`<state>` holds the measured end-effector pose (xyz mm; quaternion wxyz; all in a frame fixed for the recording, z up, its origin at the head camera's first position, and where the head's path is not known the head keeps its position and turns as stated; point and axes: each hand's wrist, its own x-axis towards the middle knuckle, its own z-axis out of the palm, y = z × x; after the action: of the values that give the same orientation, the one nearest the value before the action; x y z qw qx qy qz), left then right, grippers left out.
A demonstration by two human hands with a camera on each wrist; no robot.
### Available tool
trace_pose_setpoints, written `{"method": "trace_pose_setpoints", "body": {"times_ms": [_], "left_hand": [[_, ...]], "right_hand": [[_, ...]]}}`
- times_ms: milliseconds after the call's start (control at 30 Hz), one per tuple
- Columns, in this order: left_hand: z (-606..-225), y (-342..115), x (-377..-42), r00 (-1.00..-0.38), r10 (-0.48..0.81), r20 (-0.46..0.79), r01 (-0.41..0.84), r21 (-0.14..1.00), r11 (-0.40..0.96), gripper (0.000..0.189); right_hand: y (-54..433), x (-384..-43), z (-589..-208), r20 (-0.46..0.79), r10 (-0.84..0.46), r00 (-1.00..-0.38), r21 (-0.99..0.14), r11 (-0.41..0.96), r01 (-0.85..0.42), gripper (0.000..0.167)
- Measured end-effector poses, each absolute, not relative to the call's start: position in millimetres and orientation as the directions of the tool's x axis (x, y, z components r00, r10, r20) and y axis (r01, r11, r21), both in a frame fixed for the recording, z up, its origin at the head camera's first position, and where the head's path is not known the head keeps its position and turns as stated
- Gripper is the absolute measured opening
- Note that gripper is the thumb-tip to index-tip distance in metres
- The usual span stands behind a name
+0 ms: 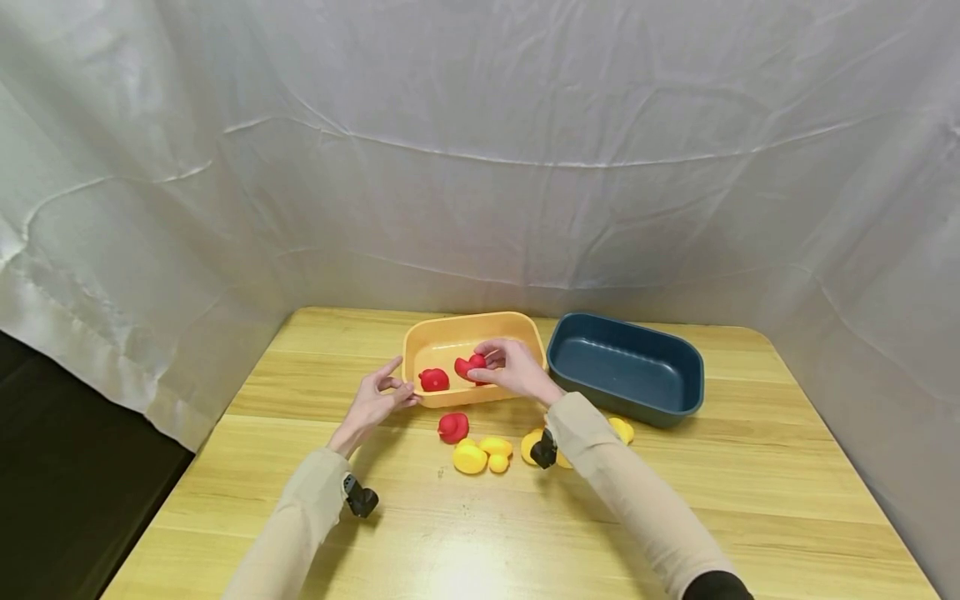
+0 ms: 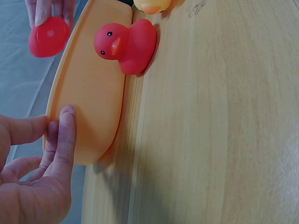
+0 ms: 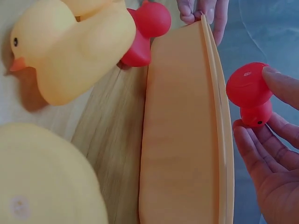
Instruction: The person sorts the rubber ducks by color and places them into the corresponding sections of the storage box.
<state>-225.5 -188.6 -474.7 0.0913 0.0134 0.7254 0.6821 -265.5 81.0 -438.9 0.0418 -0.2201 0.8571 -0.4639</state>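
My left hand (image 1: 372, 403) pinches the near left corner of the orange bin (image 1: 510, 321), thumb on the rim and fingers against the outer wall. Over the bin's inside, my right hand (image 1: 519, 372) grips a red rubber duck (image 3: 249, 86) between thumb and fingers; in the right wrist view it is tipped, base showing. Another red duck (image 1: 433, 380) lies in the bin at the left. A third red duck (image 2: 133, 44) sits on the table just outside the near wall.
Several yellow ducks (image 1: 470, 457) are on the table in front of the bins, some partly hidden by the right sleeve (image 1: 600, 450). To the right stands a dark blue bin (image 1: 678, 408). A grey curtain (image 1: 525, 167) hangs behind the wooden table (image 1: 765, 500).
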Motion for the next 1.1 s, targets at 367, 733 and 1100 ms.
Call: {"method": "trace_pose_setpoints", "body": {"times_ms": [367,733,1100], "left_hand": [[-475.7,-188.8,-225.3,-0.983,0.145,-0.116,-0.109,0.992,0.055,0.071],[-476.9,-188.0,-225.6,-0.982,0.146,-0.12,-0.115,0.992,0.043,0.072],[-475.1,-187.5,-225.6,-0.982,0.143,-0.125,-0.12,0.992,0.038,0.072]], "right_hand": [[72.5,-277.2,-442.5,0.093,-0.399,-0.912,-0.798,0.518,-0.308,0.039],[67.9,-281.9,-444.6,0.075,-0.372,-0.925,-0.81,0.519,-0.274,0.046],[70.1,-272.4,-440.0,0.163,-0.389,-0.907,-0.803,0.481,-0.351,0.039]]}}
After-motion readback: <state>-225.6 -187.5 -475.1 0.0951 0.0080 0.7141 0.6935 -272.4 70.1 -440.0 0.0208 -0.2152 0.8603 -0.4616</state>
